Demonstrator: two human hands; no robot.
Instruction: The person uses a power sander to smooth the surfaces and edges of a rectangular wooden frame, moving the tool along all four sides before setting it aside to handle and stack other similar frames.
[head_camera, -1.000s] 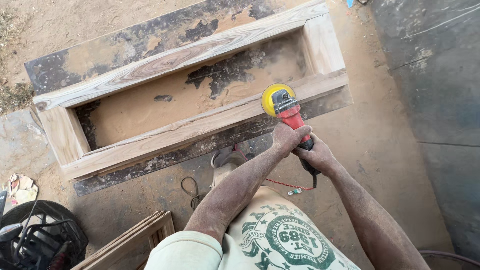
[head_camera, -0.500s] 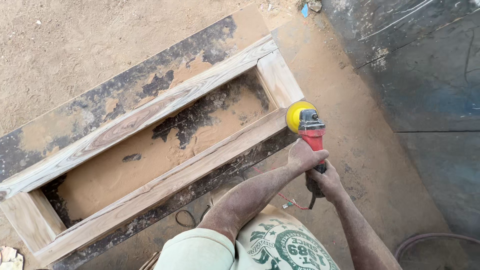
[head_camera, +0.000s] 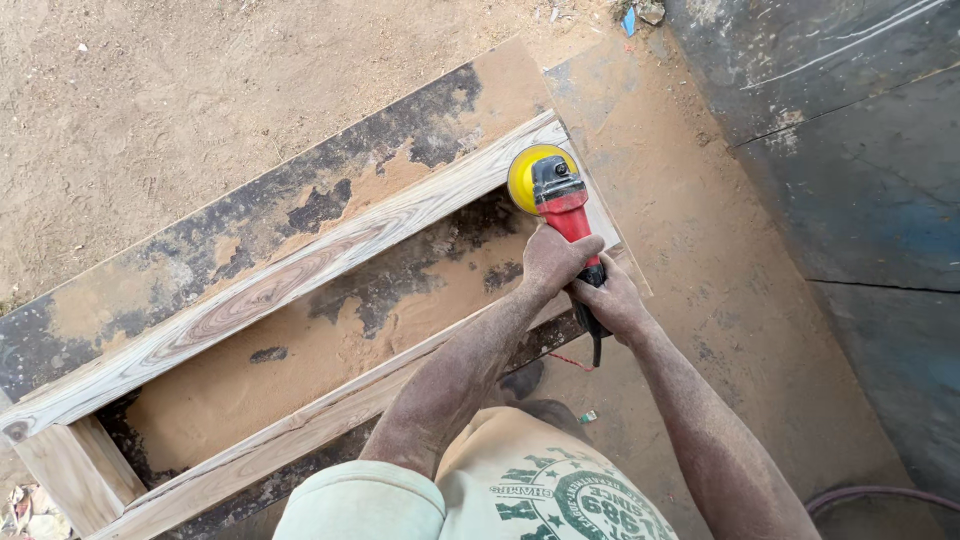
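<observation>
We look down on sandy ground (head_camera: 150, 100) strewn with sawdust; a dark concrete slab (head_camera: 860, 180) fills the right side; a long dust-caked dark board (head_camera: 250, 240) lies on a slant from lower left to upper right; on it rests a rectangular wooden frame (head_camera: 280, 290) of pale, strongly grained timber, its long rails following the same slant and its short end rails closing each end; sawdust lies thick inside the frame's opening.

Our own forearms come in from the bottom edge over a pale printed shirt (head_camera: 520, 490); both are coated in dust. Our left hand (head_camera: 555, 262) is clamped around the red body of the angle grinder (head_camera: 562, 205), fingers wrapped closed just behind the black head; our right hand (head_camera: 610, 300) is closed around the grinder's dark rear handle, a little nearer to us and to the right; the two hands touch or nearly touch.

The grinder's long axis runs from our hands away toward the upper left, roughly crosswise to the frame's long rails; its yellow sanding disc (head_camera: 528, 175) lies beyond the left hand's fingers, on the frame's far right corner where the far long rail meets the short end rail; we cannot tell whether it presses flat. The left hand is the nearer to the disc. A thin red cord (head_camera: 568, 360) trails by the near rail below the hands.
</observation>
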